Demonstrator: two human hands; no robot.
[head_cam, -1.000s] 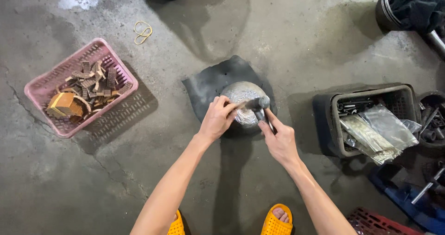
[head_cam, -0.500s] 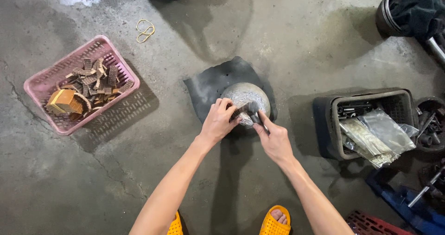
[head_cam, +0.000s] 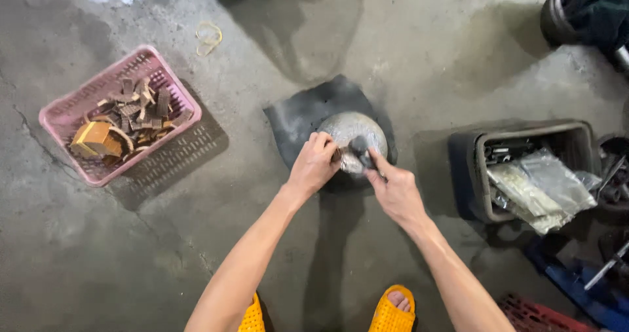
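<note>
At the bottom edge, two orange sandals (head_cam: 390, 312) stood on the concrete floor (head_cam: 164, 253). Above them, the left hand (head_cam: 314, 165) curled its fingers against the near rim of a round grey metal piece (head_cam: 350, 130), while the right hand (head_cam: 395, 189) pinched a small dark tool (head_cam: 359, 150) onto it; the blur hid the exact grip. The piece sat on a black rubber mat (head_cam: 304, 112). Farther left lay a pink basket (head_cam: 78, 106) of brown scraps, farther right a dark crate (head_cam: 472, 175) holding plastic bags.
</note>
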